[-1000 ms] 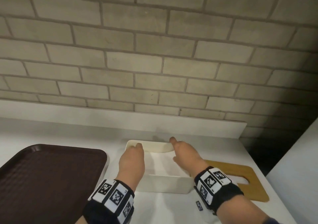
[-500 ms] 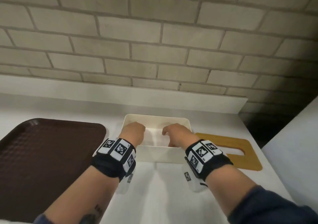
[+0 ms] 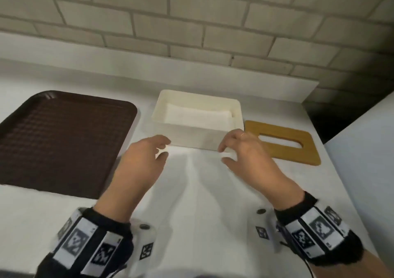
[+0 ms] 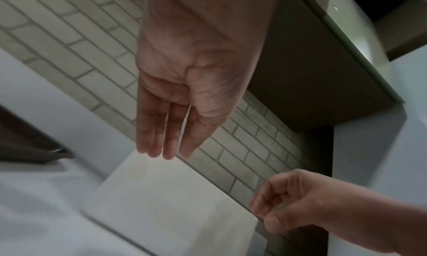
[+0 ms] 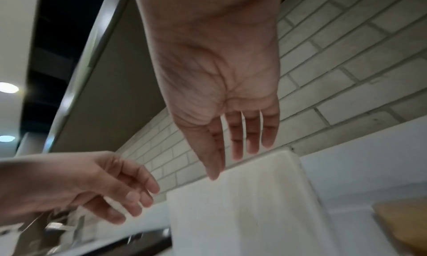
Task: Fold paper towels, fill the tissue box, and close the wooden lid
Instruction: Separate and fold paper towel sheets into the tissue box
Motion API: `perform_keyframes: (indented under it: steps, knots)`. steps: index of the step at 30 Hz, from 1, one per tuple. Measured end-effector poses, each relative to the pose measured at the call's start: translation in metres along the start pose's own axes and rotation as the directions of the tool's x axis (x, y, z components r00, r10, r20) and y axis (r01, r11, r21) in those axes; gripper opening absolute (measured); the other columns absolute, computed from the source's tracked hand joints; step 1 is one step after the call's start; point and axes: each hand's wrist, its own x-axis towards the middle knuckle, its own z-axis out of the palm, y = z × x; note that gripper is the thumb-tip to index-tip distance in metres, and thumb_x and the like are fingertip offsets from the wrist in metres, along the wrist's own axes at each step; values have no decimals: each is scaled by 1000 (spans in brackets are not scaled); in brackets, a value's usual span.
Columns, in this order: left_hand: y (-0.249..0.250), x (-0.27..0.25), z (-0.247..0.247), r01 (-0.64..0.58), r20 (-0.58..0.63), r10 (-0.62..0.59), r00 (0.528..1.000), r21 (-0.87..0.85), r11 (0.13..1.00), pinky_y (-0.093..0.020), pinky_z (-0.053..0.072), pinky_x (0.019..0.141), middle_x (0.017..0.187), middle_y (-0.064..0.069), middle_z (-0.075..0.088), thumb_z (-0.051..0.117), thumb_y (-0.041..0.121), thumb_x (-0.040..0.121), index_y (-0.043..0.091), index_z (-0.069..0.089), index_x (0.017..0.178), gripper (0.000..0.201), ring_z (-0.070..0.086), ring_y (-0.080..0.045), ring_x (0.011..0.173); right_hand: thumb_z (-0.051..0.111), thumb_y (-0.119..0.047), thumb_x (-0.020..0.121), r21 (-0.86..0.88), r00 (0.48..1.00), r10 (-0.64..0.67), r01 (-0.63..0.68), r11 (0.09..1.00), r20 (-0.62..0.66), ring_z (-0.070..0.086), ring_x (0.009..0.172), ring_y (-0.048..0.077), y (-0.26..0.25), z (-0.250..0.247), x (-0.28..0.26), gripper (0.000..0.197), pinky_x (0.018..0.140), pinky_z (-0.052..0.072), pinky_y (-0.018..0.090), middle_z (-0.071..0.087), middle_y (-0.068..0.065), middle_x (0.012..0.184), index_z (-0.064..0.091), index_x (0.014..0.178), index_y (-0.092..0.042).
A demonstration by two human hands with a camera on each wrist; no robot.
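The white tissue box (image 3: 191,136) stands open on the counter, with folded white paper towels (image 3: 196,116) lying inside it. The wooden lid (image 3: 283,149), with an oblong slot, lies flat on the counter just right of the box. Both hands hover empty in front of the box's near wall. My left hand (image 3: 165,148) is near its left corner and my right hand (image 3: 222,154) near its right corner, fingers loosely extended. The left wrist view shows the left hand (image 4: 166,132) above the box (image 4: 171,210). The right wrist view shows the right hand (image 5: 231,141) above the box (image 5: 242,205).
A dark brown tray (image 3: 61,141) lies on the white counter (image 3: 202,192) left of the box. A brick wall (image 3: 191,21) with a low white ledge runs behind. A white surface rises at the right edge.
Both hands were down inside the box on the towels. They have come out and drawn back toward me, and now hang open in front of the box.
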Motion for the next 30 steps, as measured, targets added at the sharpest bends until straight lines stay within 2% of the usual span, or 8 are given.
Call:
perform_keyframes:
  steps: [2, 8, 16, 19, 21, 25, 28, 30]
  knots:
    - [-10, -14, 6, 36, 23, -35, 999, -19, 999, -20, 42, 83, 108, 5, 68, 58, 11, 90, 23, 66, 112, 26, 63, -12, 97, 60, -15, 87, -28, 981, -111, 117, 993, 158, 44, 116, 17, -9, 12, -15, 27, 98, 34, 26, 50, -6, 126, 63, 112, -24]
    - [-16, -33, 13, 37, 26, -36, 999, -31, 999, -22, 45, 85, 109, 12, 67, 56, 13, 91, 29, 65, 111, 27, 63, -10, 98, 56, 4, 77, -48, 756, -431, 519, 854, 493, 26, 131, 25, -33, 41, -33, 45, 104, 24, 36, 41, 3, 139, 65, 111, -24]
    - [-17, -37, 18, -5, 7, 6, 1000, -24, 1000, -25, 49, 85, 110, 16, 67, 58, 19, 91, 31, 64, 111, 24, 63, -7, 95, 59, 3, 63, -174, 703, -459, 630, 757, 544, 41, 115, 31, -30, 52, -33, 23, 96, 33, 41, 55, 4, 114, 59, 65, -20]
    - [-16, -37, 17, 9, 19, -8, 1000, -62, 998, -26, 50, 87, 104, 17, 67, 59, 21, 90, 32, 64, 109, 22, 63, -7, 96, 56, 1, 69, -137, 732, -455, 590, 796, 507, 45, 115, 23, -26, 44, -35, 20, 112, 18, 41, 61, 0, 100, 59, 74, -18]
    - [-14, -37, 16, 23, 33, -18, 999, -155, 988, -24, 50, 86, 98, 18, 67, 60, 22, 89, 33, 65, 106, 21, 63, -4, 93, 52, -4, 77, -65, 781, -409, 494, 867, 472, 54, 95, 15, -21, 29, -35, 16, 115, 4, 33, 59, -4, 84, 54, 83, -18]
    - [-7, -39, 16, 42, 69, -9, 998, -492, 870, -15, 46, 82, 92, 11, 72, 65, 39, 87, 36, 67, 100, 13, 65, 2, 88, 63, -11, 83, 293, 911, -289, 202, 935, 293, 55, 79, -4, -16, -9, -30, 18, 97, 33, 12, 55, -19, 81, 58, 91, -27]
    - [1, -43, 19, 95, 141, 29, 990, -790, 605, -30, 46, 94, 104, 6, 73, 50, 72, 78, 30, 68, 108, 55, 66, -5, 99, 70, -3, 79, 645, 998, -61, 28, 764, 29, 59, 78, 0, -13, -29, -24, 20, 77, 45, 12, 63, -8, 84, 65, 93, -17]
    - [5, -42, 25, 151, 190, 66, 980, -913, 378, -35, 46, 95, 108, 2, 72, 54, 85, 60, 25, 67, 110, 79, 66, -15, 105, 67, 1, 81, 861, 989, 144, -35, 507, -45, 60, 67, 8, -14, -33, -19, 19, 65, 49, 18, 63, 0, 77, 63, 93, -12]
